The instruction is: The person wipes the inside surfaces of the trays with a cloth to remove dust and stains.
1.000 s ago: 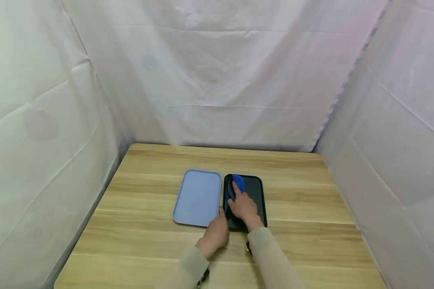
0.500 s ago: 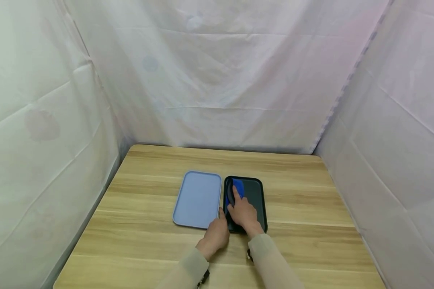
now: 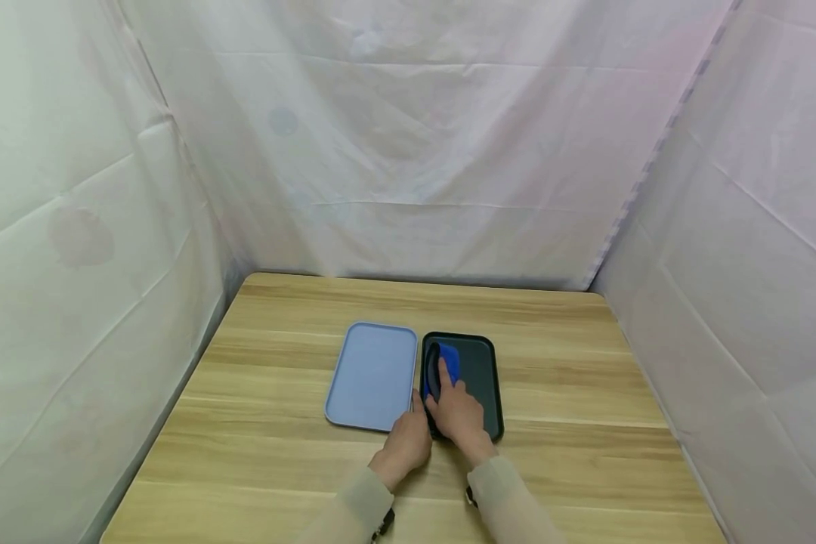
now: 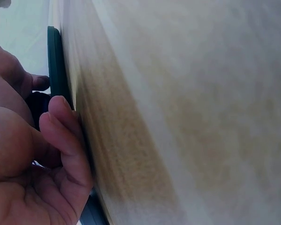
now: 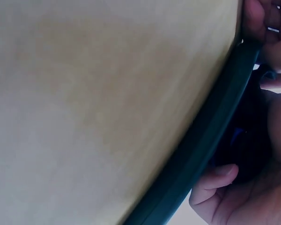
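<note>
The fingers of my right hand grasp the near end of a hand tool with a curved black handle and a flat, bright blue base, the index finger stretched forward alongside the handle. The tool lies lengthwise along the left side of a dark green rectangular tray with rounded corners, on a wood-grain tabletop. Just left of it is a pale blue rectangular tray. My left hand is at the near end, where the trays meet, one digit pointing forward, the others bent; I cannot tell whether they pinch a rim. I judge the tool light, its handle stiff and probably smooth, its blue base perhaps softer, and nothing about it fragile. The middle of the handle's curve should be the best hold, with even pressure; the dark green tray looks thin and may slide unless steadied.
</note>
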Demonstrator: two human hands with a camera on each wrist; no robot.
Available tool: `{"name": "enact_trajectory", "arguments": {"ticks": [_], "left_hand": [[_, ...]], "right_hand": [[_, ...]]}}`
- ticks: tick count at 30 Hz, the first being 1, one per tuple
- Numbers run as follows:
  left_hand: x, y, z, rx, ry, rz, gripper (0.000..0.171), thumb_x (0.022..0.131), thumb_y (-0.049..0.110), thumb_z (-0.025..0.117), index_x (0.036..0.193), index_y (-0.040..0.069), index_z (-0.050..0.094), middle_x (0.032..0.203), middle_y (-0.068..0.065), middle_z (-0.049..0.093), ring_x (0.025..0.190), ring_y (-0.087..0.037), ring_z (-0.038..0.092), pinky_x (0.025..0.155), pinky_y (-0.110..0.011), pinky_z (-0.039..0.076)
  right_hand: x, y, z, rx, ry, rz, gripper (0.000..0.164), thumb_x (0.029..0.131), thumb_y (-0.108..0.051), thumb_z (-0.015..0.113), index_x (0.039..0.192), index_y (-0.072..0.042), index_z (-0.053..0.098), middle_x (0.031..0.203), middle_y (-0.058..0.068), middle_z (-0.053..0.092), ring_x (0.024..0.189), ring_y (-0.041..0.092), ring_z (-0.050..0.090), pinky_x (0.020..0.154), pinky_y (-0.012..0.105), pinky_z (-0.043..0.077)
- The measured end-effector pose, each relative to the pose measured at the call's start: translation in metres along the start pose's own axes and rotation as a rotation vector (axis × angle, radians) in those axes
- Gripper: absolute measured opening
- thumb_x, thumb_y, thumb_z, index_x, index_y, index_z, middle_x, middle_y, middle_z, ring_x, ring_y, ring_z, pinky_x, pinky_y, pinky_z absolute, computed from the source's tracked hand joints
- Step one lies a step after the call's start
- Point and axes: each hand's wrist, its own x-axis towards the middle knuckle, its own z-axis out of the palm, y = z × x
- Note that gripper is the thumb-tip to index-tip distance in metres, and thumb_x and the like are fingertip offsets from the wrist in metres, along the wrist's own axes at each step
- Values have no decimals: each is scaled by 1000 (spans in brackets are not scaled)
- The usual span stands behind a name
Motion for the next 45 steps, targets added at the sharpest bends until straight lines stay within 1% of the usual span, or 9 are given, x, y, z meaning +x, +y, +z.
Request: {"name": "enact_trajectory", "arguments": {"ticks": [7, 12, 18, 22, 29, 32, 38, 45], "left_hand": [[1, -2, -1, -28, 17, 24, 76, 100, 0, 56, 163, -7, 13, 61, -8, 54, 50, -17, 50, 51, -32, 44], [0, -2, -3, -42, 7, 34, 76, 100, 0, 56, 164, -3, 14, 60, -7, 53, 50, -17, 50, 52, -32, 44], [0, -1, -3, -25, 4, 40, 74, 101, 0, 55, 164, -4, 15, 59, -6, 52, 50, -16, 49, 52, -31, 44], [1, -2, -3, -2, 9, 44, 73, 102, 1, 54, 163, -5, 16, 59, -5, 52, 51, -16, 48, 52, -31, 44], [1, -1, -2, -23, 18, 48, 73, 102, 1, 55, 163, -6, 16, 55, -4, 49, 45, -15, 46, 47, -30, 41], [1, 0, -2, -19, 16, 39, 74, 101, 1, 56, 163, -5, 16, 54, -2, 49, 44, -14, 45, 46, -29, 41], [3, 1, -2, -22, 0, 25, 80, 99, -2, 58, 164, -4, 13, 53, 0, 48, 43, -12, 44, 44, -28, 39], [4, 3, -4, -11, 2, 14, 77, 101, 2, 58, 164, -4, 14, 55, -2, 50, 45, -14, 46, 47, -29, 42]], "right_hand": [[-9, -3, 2, -41, 16, 7, 84, 101, -50, 62, 168, -28, 16, 115, 23, 63, 56, 27, 53, 50, 44, 44], [-13, -4, 3, -58, 17, 16, 83, 101, -50, 61, 168, -28, 16, 116, 24, 63, 56, 28, 54, 50, 44, 45], [-14, -2, 3, -66, 35, 10, 82, 101, -49, 61, 168, -28, 18, 115, 24, 64, 56, 29, 55, 50, 45, 46], [-14, -1, 3, -63, 28, 16, 82, 101, -49, 61, 168, -29, 19, 115, 24, 64, 57, 29, 56, 51, 46, 46], [-14, 6, 1, -55, 29, 28, 80, 101, -49, 62, 167, -29, 20, 118, 25, 64, 57, 28, 55, 50, 44, 46], [-15, 10, -1, -45, 32, 27, 81, 101, -48, 62, 167, -29, 19, 118, 26, 64, 56, 27, 55, 49, 43, 45], [-15, 21, -5, -46, 31, 55, 82, 102, -48, 60, 168, -30, 17, 116, 24, 63, 56, 26, 53, 47, 41, 42], [-15, 34, -10, -53, 45, 49, 81, 102, -47, 60, 168, -26, 17, 116, 26, 63, 51, 25, 50, 46, 41, 42]]}}
